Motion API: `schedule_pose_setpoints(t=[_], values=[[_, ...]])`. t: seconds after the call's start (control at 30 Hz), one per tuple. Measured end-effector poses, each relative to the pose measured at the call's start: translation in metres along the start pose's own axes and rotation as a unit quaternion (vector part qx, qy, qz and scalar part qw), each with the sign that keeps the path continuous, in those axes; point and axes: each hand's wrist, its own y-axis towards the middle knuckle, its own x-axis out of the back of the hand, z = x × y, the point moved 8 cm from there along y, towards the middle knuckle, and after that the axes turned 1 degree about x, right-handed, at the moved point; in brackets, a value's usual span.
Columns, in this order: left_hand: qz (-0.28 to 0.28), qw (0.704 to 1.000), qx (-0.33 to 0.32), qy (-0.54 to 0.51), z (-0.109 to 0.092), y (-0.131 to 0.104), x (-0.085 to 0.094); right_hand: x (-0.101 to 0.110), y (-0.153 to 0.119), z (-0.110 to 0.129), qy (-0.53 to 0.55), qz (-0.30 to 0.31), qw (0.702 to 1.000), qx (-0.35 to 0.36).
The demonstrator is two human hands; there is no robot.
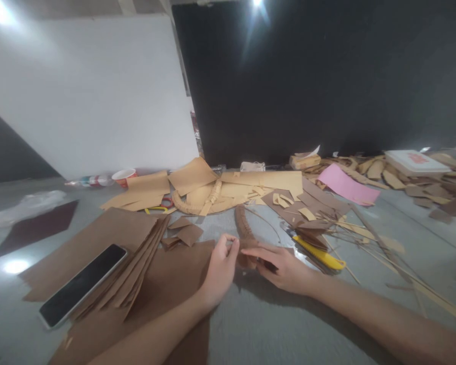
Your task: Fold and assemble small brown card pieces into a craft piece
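Note:
Both hands meet at the near end of a brown braided paper strip [243, 223], which runs away from me over the table. My left hand [222, 261] is closed on the strip's end, thumb and fingers pinched together. From the other side, my right hand [279, 263] grips the same end, its index finger stretched along it and the other fingers curled. The fingers partly hide the held end. To the left of my left hand lies a large brown paper sheet [178, 274]. A yellow-handled cutter [319, 253] rests to the right, beyond my right hand.
A phone [83, 284] lies on stacked brown paper [95, 233] at the left. Behind are tan paper sheets [193, 177], a tan braided piece [213, 195], a paper cup [123, 176] and pink paper [347, 185]. Thin strips [387, 258] spread over the right, with a white box [416, 162] farther back.

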Motion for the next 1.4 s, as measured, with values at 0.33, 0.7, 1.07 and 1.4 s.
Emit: schedule_pose_setpoints(t=[0.33, 0.7, 1.07, 1.4], values=[[0.004, 1.000, -0.003, 0.020, -0.003, -0.002, 0.000, -0.003, -0.002, -0.006, -0.012, 0.011, 1.000, 0.000], [-0.002, 0.999, -0.011, 0.033, -0.006, -0.003, 0.000, 0.000, -0.002, 0.000, -0.014, -0.002, 1.000, 0.022], [-0.011, 0.999, -0.004, 0.037, -0.006, -0.003, 0.002, 0.001, -0.005, -0.003, -0.012, -0.039, 0.998, 0.042], [-0.050, 0.998, 0.000, 0.039, -0.003, -0.001, 0.009, 0.005, -0.003, 0.004, 0.016, -0.049, 0.997, 0.057]])
